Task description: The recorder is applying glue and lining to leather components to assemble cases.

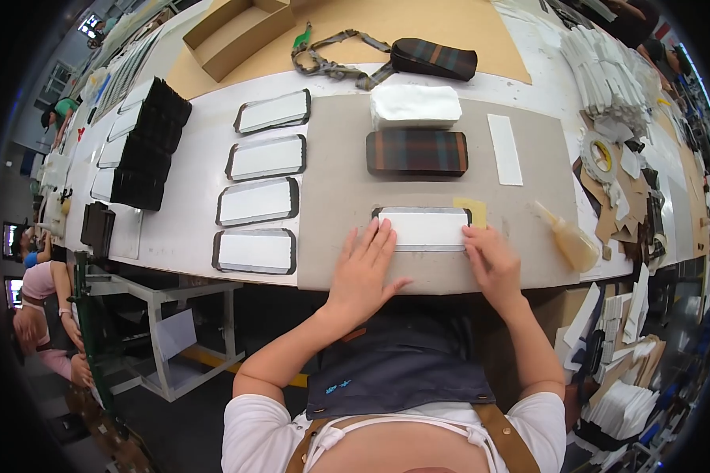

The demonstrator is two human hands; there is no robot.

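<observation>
A rectangular white panel (422, 229) with grey strips along its long sides and dark ends lies flat on the grey mat, close to the table's front edge. My left hand (363, 264) has its fingers stretched out, the tips resting on the panel's left end. At the right end, my right hand (493, 264) is curled, thumb and fingers pinching the corner edge. A small yellow square (472, 208) lies by that corner. Behind the panel sit a dark plaid case (416, 153) and a white padded block (415, 106).
Similar panels (254, 251) form a column on the left, beyond them black stacked pieces (138, 173). On the right are a white strip (505, 150), a glue bottle (568, 240) and a tape roll (599, 156). A plaid pouch (434, 60) and cardboard box (237, 35) lie farther back.
</observation>
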